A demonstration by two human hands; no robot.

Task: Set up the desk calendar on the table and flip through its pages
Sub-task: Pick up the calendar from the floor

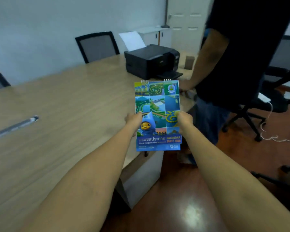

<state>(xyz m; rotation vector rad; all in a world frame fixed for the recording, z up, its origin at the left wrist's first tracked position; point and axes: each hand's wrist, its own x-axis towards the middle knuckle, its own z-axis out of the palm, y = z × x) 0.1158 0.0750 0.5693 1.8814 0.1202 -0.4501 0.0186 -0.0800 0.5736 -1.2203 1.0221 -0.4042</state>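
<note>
While my left hand (134,120) pinches the left edge of the calendar (157,114) with its fingers closed on the card, my right hand (185,120) does the same on the right edge, so both hold it between them. How the fingers lie behind the card I cannot tell. I see the calendar at the centre of the frame, held up in the air with its cover facing me and its wire rings at the top. The cover shows a grid of blue and green pictures, a cartoon figure in a blue hood at lower left, and the word CALENDAR on the bottom band. It is folded flat, not standing on anything, and it hangs over the near right edge of the table (57,106).

The wooden table fills the left half of the frame. A pen (15,126) lies on it at the far left, well apart from my hands. A black printer (152,61) with white paper in its tray sits on the table just above the calendar in the frame. A black mesh chair (97,46) stands behind the table at upper centre. At upper right another person in a dark shirt (241,56) stands close beside the table, with an office chair (274,97) at the right edge.
</note>
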